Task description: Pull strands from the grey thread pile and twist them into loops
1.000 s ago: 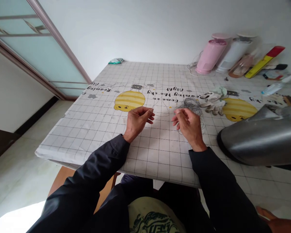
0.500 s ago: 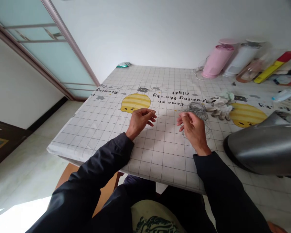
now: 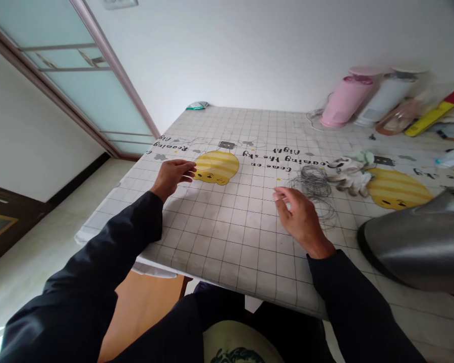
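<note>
My left hand (image 3: 175,177) is above the left part of the table, beside a printed yellow bee. Its thumb and fingertips are pinched together, and a faint strand of thin wire seems to curve away from them over the bee. My right hand (image 3: 298,218) hovers over the table's middle right, its fingers curled and thumb close to the index finger. Whatever it may hold is too fine to make out. Just behind and beside that hand lies a loose tangle of thin dark wire (image 3: 315,182).
Soiled white gloves (image 3: 350,174) lie right of the tangle. A large metallic container (image 3: 416,242) stands at the right front. At the back right are a pink cylinder (image 3: 348,98), a white cylinder (image 3: 386,98) and a yellow-red tool (image 3: 435,113). A green packet (image 3: 197,106) sits at the far edge.
My left hand has moved left, widening the gap between my hands. My right hand has shifted slightly towards me. The view has tilted a little.
</note>
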`<act>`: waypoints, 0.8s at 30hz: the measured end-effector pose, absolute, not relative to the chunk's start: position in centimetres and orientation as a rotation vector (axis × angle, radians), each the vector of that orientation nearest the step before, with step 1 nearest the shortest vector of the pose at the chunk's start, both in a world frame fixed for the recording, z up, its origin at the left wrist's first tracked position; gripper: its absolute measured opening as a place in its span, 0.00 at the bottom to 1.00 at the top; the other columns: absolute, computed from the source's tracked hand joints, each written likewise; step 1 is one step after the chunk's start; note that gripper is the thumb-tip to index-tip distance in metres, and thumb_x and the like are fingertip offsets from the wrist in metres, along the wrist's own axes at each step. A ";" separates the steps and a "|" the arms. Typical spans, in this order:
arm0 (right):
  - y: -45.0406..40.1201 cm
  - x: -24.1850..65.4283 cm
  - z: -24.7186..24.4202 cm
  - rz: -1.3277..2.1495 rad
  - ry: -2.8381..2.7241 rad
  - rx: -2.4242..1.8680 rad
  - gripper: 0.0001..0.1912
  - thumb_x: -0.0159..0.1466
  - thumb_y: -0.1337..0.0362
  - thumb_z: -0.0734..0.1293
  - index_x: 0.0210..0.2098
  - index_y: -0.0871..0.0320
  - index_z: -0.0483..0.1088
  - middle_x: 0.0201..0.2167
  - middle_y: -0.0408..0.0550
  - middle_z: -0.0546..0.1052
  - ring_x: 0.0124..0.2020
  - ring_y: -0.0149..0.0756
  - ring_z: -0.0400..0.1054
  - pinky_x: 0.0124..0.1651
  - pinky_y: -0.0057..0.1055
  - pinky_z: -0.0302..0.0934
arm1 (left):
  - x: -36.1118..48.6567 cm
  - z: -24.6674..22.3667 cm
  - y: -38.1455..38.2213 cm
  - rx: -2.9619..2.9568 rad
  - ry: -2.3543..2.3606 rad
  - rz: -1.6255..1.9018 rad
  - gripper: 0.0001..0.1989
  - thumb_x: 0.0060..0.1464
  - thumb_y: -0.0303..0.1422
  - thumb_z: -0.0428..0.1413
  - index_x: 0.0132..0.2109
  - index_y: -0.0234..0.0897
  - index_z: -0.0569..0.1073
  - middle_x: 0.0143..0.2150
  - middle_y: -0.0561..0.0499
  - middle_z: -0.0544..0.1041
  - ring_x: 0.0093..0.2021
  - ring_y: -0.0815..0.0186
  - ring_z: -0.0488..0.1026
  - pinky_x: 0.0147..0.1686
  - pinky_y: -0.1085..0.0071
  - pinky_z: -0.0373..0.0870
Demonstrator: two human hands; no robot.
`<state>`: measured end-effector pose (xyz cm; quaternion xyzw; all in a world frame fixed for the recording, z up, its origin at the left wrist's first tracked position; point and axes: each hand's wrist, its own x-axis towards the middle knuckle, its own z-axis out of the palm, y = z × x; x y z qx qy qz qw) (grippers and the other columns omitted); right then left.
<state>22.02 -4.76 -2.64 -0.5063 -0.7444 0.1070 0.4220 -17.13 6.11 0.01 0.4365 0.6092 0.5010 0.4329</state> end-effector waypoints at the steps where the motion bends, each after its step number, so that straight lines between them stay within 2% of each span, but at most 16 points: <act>1: -4.6 22.0 -2.8 0.178 -1.978 -1.240 0.17 0.79 0.59 0.64 0.61 0.58 0.79 0.54 0.61 0.85 0.55 0.55 0.81 0.58 0.54 0.77 | -16.9 0.0 6.4 1.098 1.508 1.238 0.08 0.57 0.31 0.73 0.38 0.30 0.86 0.39 0.39 0.86 0.31 0.66 0.80 0.29 0.70 0.78; 3: -4.4 22.1 -3.2 0.049 -2.193 -1.210 0.21 0.79 0.64 0.64 0.68 0.58 0.76 0.63 0.63 0.81 0.65 0.58 0.76 0.68 0.60 0.71 | -15.9 0.2 6.9 1.123 1.491 1.222 0.08 0.56 0.31 0.74 0.37 0.30 0.86 0.39 0.39 0.85 0.31 0.65 0.80 0.29 0.69 0.78; 6: -4.2 22.3 -3.8 -0.048 -2.378 -1.220 0.23 0.79 0.65 0.64 0.70 0.58 0.74 0.69 0.65 0.77 0.70 0.62 0.72 0.71 0.65 0.67 | -14.6 0.4 7.4 1.162 1.481 1.201 0.08 0.55 0.31 0.74 0.36 0.30 0.86 0.37 0.40 0.84 0.32 0.64 0.80 0.29 0.68 0.78; 12: -4.0 22.8 -5.2 -0.051 -2.327 -1.177 0.21 0.79 0.62 0.64 0.66 0.64 0.76 0.65 0.69 0.78 0.66 0.62 0.74 0.69 0.62 0.70 | -17.3 0.0 7.6 1.147 1.541 1.259 0.07 0.54 0.31 0.74 0.36 0.31 0.86 0.33 0.43 0.81 0.31 0.65 0.76 0.30 0.67 0.78; 19: -4.4 22.4 -5.7 0.008 -2.275 -1.126 0.18 0.81 0.57 0.64 0.63 0.60 0.76 0.61 0.66 0.79 0.63 0.60 0.76 0.66 0.61 0.74 | -27.8 -0.4 9.6 1.162 1.793 1.388 0.06 0.50 0.28 0.72 0.35 0.30 0.84 0.27 0.47 0.79 0.28 0.68 0.74 0.30 0.69 0.77; 24: -4.3 22.4 -6.3 0.075 -2.262 -1.164 0.19 0.81 0.53 0.62 0.62 0.55 0.75 0.60 0.64 0.79 0.62 0.60 0.76 0.65 0.62 0.75 | -32.9 -1.6 12.2 1.149 1.939 1.365 0.09 0.45 0.30 0.72 0.33 0.32 0.81 0.24 0.50 0.76 0.26 0.68 0.71 0.28 0.71 0.71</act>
